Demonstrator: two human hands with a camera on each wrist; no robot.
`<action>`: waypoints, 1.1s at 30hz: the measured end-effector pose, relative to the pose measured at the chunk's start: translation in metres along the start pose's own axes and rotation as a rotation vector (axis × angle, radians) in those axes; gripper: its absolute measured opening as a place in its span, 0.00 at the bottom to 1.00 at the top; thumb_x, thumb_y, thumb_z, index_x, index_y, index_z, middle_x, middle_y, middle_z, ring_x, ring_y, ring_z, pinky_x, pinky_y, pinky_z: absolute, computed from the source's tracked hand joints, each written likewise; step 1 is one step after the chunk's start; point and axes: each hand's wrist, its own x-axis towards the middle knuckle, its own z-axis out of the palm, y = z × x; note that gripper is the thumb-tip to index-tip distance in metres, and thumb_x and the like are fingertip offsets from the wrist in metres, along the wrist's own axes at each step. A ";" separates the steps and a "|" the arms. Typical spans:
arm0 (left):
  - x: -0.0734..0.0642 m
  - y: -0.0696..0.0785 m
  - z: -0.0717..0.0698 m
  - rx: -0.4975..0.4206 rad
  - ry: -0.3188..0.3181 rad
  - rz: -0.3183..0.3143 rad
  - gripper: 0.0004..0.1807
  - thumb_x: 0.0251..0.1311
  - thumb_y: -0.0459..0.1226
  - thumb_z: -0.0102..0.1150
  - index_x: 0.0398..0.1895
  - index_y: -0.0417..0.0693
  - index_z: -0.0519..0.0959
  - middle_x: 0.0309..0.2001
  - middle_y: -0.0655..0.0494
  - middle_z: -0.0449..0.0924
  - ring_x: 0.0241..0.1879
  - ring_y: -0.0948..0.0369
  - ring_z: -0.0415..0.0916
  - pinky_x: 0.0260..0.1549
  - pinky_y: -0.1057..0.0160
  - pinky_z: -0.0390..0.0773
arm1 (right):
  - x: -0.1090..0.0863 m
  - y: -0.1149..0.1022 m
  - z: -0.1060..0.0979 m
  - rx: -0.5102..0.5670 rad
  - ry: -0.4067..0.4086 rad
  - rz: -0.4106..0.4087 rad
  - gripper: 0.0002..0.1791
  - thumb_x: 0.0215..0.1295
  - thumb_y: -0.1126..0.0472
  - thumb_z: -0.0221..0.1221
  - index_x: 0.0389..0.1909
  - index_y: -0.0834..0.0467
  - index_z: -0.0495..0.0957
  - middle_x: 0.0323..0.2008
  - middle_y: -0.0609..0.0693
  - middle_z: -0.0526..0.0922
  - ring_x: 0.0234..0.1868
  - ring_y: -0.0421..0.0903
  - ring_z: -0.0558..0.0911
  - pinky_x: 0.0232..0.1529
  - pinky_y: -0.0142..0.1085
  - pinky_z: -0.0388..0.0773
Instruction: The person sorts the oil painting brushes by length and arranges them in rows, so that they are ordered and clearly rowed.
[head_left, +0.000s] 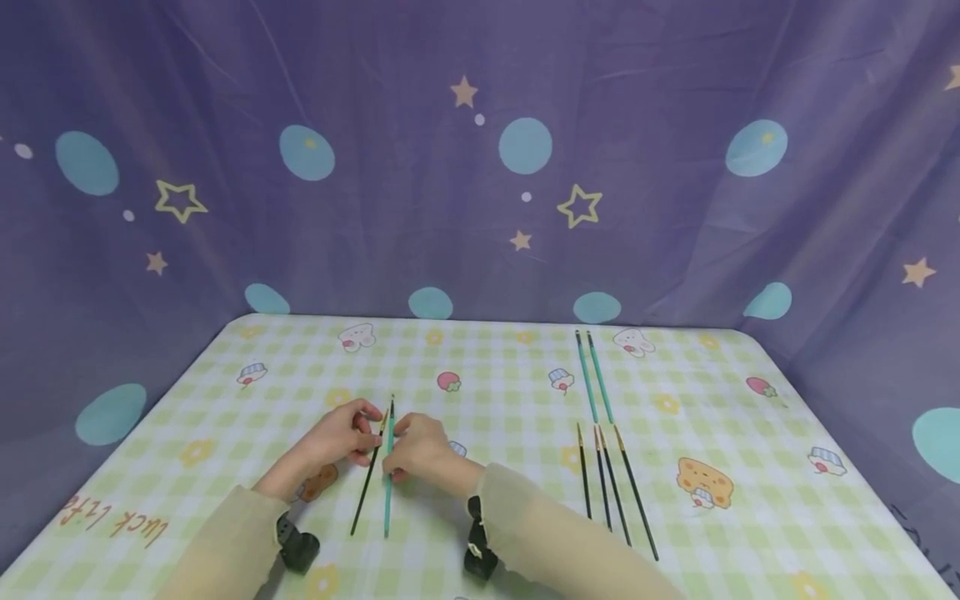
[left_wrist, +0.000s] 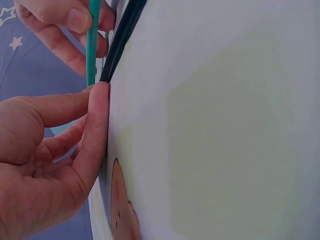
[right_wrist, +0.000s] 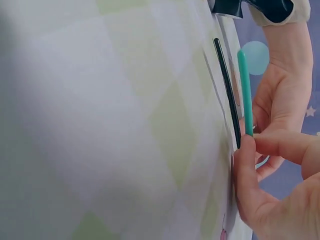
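Note:
Near the table's middle-left, my left hand (head_left: 348, 433) pinches a black-handled paintbrush (head_left: 365, 492) between thumb and fingertip, close to the table surface. In the left wrist view that dark handle (left_wrist: 122, 42) runs up and away from the fingertips. My right hand (head_left: 422, 446) holds a teal-handled paintbrush (head_left: 387, 508) between thumb and forefinger, just right of the black one. The right wrist view shows the teal handle (right_wrist: 245, 90) beside the black handle (right_wrist: 228, 90), with a small gap between them. Both brushes have their bristle ends toward the back.
To the right, two teal-handled paintbrushes (head_left: 600, 375) lie side by side toward the back. In front of them several black-handled paintbrushes (head_left: 636, 492) fan out toward me. A checked cloth (head_left: 510, 400) with printed pictures covers the table; a purple curtain (head_left: 420, 208) hangs behind it.

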 end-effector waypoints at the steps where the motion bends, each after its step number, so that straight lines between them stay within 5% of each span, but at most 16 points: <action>1: 0.000 0.000 0.000 0.001 0.005 -0.007 0.18 0.55 0.30 0.56 0.49 0.36 0.68 0.28 0.48 0.67 0.18 0.58 0.74 0.21 0.61 0.80 | 0.000 0.001 -0.001 0.021 0.000 -0.005 0.24 0.37 0.75 0.65 0.41 0.63 0.74 0.22 0.49 0.77 0.14 0.44 0.80 0.19 0.31 0.79; 8: 0.002 0.000 0.001 -0.006 0.017 -0.019 0.18 0.55 0.29 0.57 0.49 0.36 0.68 0.28 0.48 0.66 0.18 0.58 0.74 0.21 0.61 0.80 | 0.004 0.008 -0.014 0.068 0.010 -0.079 0.24 0.39 0.75 0.65 0.43 0.64 0.74 0.27 0.51 0.79 0.15 0.43 0.80 0.18 0.30 0.78; 19: 0.003 0.001 0.000 0.006 0.011 -0.012 0.18 0.56 0.30 0.57 0.49 0.36 0.68 0.28 0.47 0.67 0.18 0.58 0.73 0.22 0.60 0.80 | 0.017 0.019 -0.048 0.104 0.015 -0.071 0.26 0.42 0.74 0.65 0.48 0.65 0.74 0.28 0.52 0.79 0.18 0.47 0.81 0.22 0.33 0.81; 33: 0.001 0.000 0.001 -0.009 0.000 -0.006 0.18 0.56 0.30 0.57 0.49 0.36 0.68 0.29 0.47 0.66 0.19 0.58 0.74 0.22 0.60 0.80 | 0.030 0.039 -0.104 0.139 0.135 -0.011 0.27 0.41 0.75 0.63 0.48 0.65 0.75 0.31 0.57 0.81 0.21 0.45 0.82 0.26 0.34 0.82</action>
